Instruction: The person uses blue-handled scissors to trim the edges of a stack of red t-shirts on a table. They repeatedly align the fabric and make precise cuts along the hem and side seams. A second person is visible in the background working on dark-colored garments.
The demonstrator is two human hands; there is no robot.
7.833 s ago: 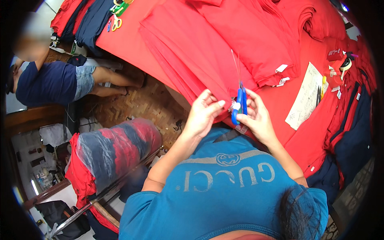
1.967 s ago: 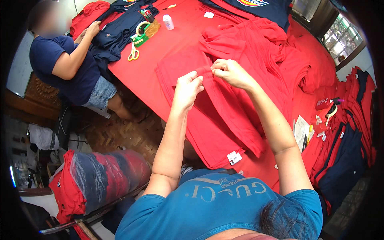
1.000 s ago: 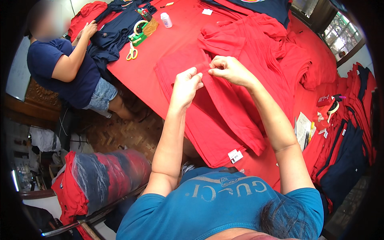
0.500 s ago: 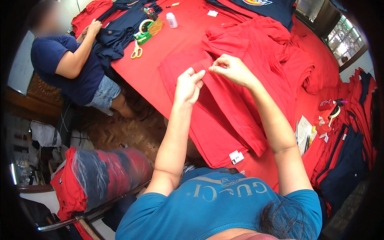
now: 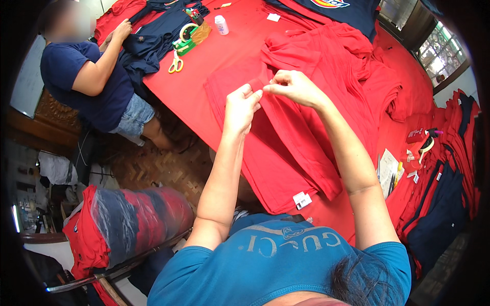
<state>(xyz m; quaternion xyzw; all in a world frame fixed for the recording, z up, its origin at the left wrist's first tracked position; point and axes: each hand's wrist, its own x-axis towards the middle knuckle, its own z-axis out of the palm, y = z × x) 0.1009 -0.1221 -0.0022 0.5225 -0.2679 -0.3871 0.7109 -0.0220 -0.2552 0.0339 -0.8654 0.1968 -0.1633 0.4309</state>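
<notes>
Above a red garment spread on the table, my two hands come together at the fingertips. My left hand is closed, its thumb and index finger pinched near the other hand's tips. Coming from the right, my right hand is also closed in a pinch, with its fingertips touching or almost touching the left ones. Whatever lies between the fingers is too small to make out. A white tag hangs at the garment's near edge.
Yellow-handled scissors, a green tape dispenser and a white bottle stand on the far left of the red-covered table. A co-worker handles dark garments there. Hanging clothes line the right side; a plastic-wrapped bundle sits lower left.
My right hand has shifted slightly left, and its fingertips now meet those of my left hand where a small gap showed before. The garment lies as it did.
</notes>
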